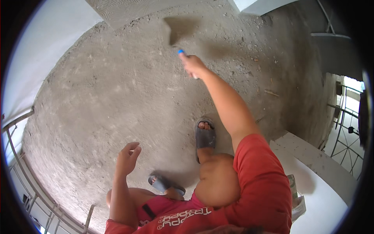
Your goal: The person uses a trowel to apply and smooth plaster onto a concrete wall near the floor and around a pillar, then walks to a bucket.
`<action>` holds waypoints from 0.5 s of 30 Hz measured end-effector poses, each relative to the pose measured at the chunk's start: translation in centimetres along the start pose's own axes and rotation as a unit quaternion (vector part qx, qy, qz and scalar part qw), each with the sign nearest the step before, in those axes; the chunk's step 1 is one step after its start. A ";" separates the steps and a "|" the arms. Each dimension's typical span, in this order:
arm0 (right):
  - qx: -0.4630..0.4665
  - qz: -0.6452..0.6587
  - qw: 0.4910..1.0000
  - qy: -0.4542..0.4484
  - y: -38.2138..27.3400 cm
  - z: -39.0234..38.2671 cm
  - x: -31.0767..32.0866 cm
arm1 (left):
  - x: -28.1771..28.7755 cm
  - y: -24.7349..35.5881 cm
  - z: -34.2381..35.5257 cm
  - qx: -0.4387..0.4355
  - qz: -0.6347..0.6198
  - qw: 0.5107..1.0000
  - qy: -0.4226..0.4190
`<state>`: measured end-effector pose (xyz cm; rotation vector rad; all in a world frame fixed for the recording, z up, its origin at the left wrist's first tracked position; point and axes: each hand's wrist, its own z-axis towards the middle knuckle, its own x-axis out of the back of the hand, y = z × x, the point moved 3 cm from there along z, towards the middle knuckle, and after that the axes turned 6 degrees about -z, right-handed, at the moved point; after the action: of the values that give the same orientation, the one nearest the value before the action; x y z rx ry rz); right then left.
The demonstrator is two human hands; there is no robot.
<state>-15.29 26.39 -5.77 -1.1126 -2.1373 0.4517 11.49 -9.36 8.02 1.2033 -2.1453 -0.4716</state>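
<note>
My right hand (192, 65) reaches far forward over the dusty floor. Its fingers are wrapped round the handle of a trowel (180, 33), which has a blue collar between grip and blade. The broad grey-brown blade points away from me and is smeared by motion, so whether it touches the floor cannot be told. Nearer to me on the left, my left hand (129, 157) hangs over the floor near my knee, holding nothing, with its fingers loosely bent and apart.
Small rubble and grit (241, 58) lie on the rough floor (105, 89) ahead and to the right, with a thin stick (271, 93) among them. White walls stand left and far right. Metal frames (346, 128) rise at both sides. A white ledge (311, 163) is close on my right.
</note>
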 end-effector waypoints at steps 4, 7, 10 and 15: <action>-0.153 0.306 0.928 0.148 12.3 -2.2 9.1 | 0.2 0.2 0.6 0.014 -0.028 1.000 0.007; -0.173 0.267 0.925 0.206 18.7 -5.7 13.9 | 0.7 -0.3 0.8 -0.008 -0.002 1.000 -0.002; -0.207 0.268 0.901 0.271 19.6 -7.7 15.6 | 0.2 0.7 0.7 -0.017 -0.004 1.000 -0.007; -0.048 -0.108 0.985 0.123 13.0 -11.8 4.0 | -1.7 2.2 0.1 -0.023 0.009 0.997 -0.074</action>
<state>-1.02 37.12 -3.19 -0.9221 -2.0465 0.1057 10.65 -6.75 8.64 1.1546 -2.2549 -0.6178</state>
